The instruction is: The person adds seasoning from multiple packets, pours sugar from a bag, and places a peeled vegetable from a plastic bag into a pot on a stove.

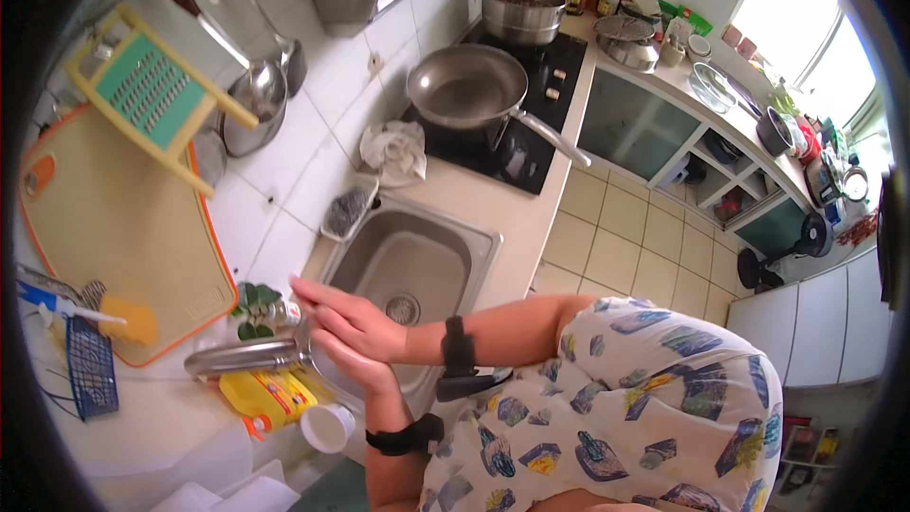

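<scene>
Over the near-left side of the steel sink (481, 270), my two hands are pressed against each other, palm to palm. My right hand (360, 320) lies on top with its fingers stretched out flat toward the left. Underneath is my left hand (353, 362), partly covered by the right one, its visible fingers also straight. No object shows between them. Just left of the hands is the curved metal faucet (242, 357); whether water runs is hidden. A yellow bottle (275, 396) lies near the faucet, beside a white cup (328, 427).
A frying pan (466, 85) and steel pot (519, 9) stand on the black stove (517, 156). A crumpled cloth (393, 152) and scrubber dish (349, 210) sit behind the sink. A cutting board (114, 228), grater (152, 95) and blue wire basket (92, 370) are at left.
</scene>
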The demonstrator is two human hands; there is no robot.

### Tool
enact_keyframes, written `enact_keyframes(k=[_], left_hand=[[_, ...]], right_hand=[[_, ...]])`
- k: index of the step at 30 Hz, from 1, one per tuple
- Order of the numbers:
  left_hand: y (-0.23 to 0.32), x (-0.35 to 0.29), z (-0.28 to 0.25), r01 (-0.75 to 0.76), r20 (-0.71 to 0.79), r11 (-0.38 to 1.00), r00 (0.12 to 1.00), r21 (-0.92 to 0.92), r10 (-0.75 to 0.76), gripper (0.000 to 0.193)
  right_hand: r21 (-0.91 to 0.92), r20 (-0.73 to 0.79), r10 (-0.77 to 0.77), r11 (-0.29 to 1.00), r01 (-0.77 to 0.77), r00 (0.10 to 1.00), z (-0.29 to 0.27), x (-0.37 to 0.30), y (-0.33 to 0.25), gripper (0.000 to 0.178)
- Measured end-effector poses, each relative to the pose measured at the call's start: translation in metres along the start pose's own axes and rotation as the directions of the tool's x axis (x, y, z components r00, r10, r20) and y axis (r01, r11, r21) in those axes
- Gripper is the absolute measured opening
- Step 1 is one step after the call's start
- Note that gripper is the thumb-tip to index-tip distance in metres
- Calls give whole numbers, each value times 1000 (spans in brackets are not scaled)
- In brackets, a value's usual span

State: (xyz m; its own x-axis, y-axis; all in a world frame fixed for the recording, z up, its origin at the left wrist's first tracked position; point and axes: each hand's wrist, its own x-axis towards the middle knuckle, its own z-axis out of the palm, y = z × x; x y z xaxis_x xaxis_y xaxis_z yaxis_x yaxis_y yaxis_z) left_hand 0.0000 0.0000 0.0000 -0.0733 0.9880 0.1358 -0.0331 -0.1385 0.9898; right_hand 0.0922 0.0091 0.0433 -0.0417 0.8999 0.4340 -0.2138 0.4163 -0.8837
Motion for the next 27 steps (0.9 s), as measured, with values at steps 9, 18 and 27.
enact_keyframes(k=[9, 18, 27], left_hand=[[-24, -12, 40, 317, 6, 918, 946, -240, -325, 78], [-101, -35, 8, 122, -8, 383, 958, 916, -285, 36], [-138, -138, 250, -381, 444, 384, 891, 841, -88, 24]], right_hand=[[-314, 190, 412, 885, -343, 891, -47, -8, 66, 50], [-530, 185, 304, 832, -166, 935, -300, -110, 25, 65], [-181, -979, 67, 172, -968, 195, -698, -506, -227, 51]])
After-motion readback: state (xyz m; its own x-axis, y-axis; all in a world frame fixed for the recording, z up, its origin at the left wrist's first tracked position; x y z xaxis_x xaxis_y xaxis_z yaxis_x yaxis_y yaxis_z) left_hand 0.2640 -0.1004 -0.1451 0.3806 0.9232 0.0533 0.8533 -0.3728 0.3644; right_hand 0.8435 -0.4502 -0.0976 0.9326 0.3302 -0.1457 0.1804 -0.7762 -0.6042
